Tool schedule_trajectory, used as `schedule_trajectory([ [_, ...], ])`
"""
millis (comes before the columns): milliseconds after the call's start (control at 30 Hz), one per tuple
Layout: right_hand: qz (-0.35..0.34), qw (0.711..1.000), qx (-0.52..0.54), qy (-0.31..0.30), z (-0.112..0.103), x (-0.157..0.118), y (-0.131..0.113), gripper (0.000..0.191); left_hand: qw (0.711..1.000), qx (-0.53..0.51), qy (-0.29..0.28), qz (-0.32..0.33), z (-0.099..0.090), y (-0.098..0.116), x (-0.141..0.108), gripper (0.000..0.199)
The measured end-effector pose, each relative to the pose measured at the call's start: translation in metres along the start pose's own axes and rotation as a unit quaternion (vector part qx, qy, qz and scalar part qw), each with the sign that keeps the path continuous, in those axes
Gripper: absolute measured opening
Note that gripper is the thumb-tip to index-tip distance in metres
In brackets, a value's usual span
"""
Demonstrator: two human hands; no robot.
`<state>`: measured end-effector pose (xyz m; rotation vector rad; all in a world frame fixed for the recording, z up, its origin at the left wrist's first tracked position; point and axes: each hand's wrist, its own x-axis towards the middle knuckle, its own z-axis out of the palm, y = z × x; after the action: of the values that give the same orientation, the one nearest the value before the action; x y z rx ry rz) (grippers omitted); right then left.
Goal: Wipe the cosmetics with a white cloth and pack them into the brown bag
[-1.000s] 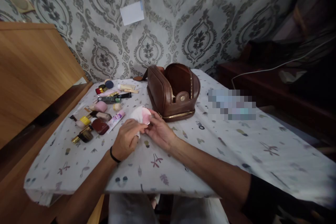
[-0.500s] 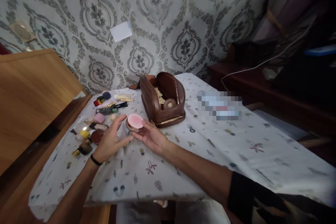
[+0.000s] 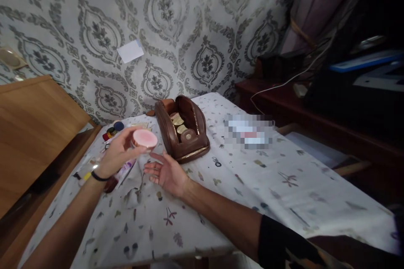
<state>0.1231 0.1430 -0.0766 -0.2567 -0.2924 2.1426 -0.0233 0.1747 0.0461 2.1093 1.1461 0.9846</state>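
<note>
A round jar with a pink lid is in my left hand, the thumb and fingers around its side. Just below and right of it, my right hand is palm up with its fingers apart, holding nothing. To the right of the jar, a brown zip-up cosmetic bag lies open on the table. Gold-coloured packets show inside it. Beside my left hand are several cosmetics, partly hidden by the hand and wrist, among them a dark blue round cap and a white tube with purple marks.
A patterned white cloth covers the table. Right of the bag lies a blurred-out flat item. A wooden panel stands at the left, and a dark red desk with a white cable at the right.
The jar has passed from my right hand into my left, which has closed around it. My right hand has opened and dropped away. The whole view has shifted a little to the right.
</note>
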Motion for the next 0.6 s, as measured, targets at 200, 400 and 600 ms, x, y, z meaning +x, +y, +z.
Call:
schedule_trajectory([
  [200, 0.048, 0.997, -0.039, 0.036, 0.001, -0.001, -0.001, 0.044, 0.995, 0.054, -0.036, 0.077, 0.016, 0.047, 0.09, 0.068],
  [400, 0.045, 0.996, -0.046, 0.056, 0.0, 0.002, -0.002, 0.043, 0.938, 0.324, -0.109, 0.053, 0.061, 0.048, 0.16, 0.064],
  [600, 0.045, 0.997, -0.041, 0.054, -0.004, 0.005, -0.003, 0.043, 0.878, 0.434, -0.201, -0.031, 0.092, 0.031, 0.19, 0.041],
])
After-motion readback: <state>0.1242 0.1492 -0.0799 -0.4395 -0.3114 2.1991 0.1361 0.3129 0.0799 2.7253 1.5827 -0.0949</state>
